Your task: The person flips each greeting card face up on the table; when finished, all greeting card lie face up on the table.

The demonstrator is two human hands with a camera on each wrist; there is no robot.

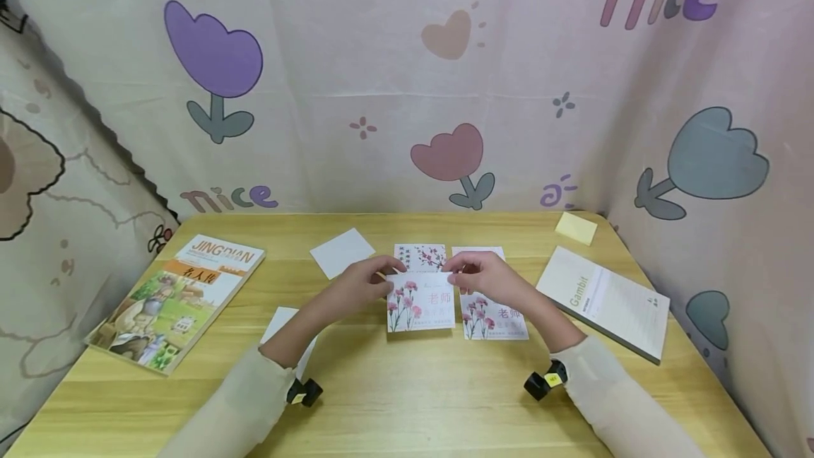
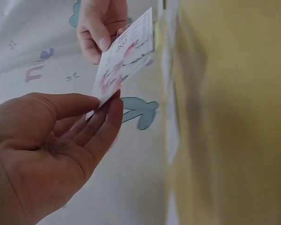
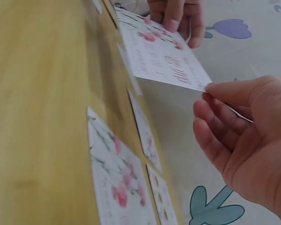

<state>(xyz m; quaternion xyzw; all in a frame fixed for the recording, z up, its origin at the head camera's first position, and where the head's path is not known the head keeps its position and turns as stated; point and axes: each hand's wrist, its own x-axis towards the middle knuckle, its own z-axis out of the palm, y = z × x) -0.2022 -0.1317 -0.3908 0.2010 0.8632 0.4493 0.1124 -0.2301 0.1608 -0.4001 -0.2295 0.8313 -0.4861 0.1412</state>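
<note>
A white square card [image 1: 421,302] printed with pink carnations and red Chinese writing is held up between both hands, a little above the table. My left hand [image 1: 364,281] pinches its upper left corner between thumb and fingers. At the upper right corner, my right hand [image 1: 488,278] pinches it the same way; the right wrist view shows this thumb-and-finger hold on the card [image 3: 161,54]. A matching carnation card [image 1: 492,320] lies flat just right of the held one. Behind the held card lies a plum-blossom card [image 1: 422,255], and another card [image 1: 490,251] is partly hidden by my right hand.
Two blank white cards lie to the left, one farther back [image 1: 342,251] and one [image 1: 280,320] partly under my left forearm. A magazine [image 1: 178,302] lies at far left. At right are a Gambit book [image 1: 604,302] and a yellow sticky-note pad [image 1: 576,228]. A printed curtain [image 1: 356,55] hangs behind.
</note>
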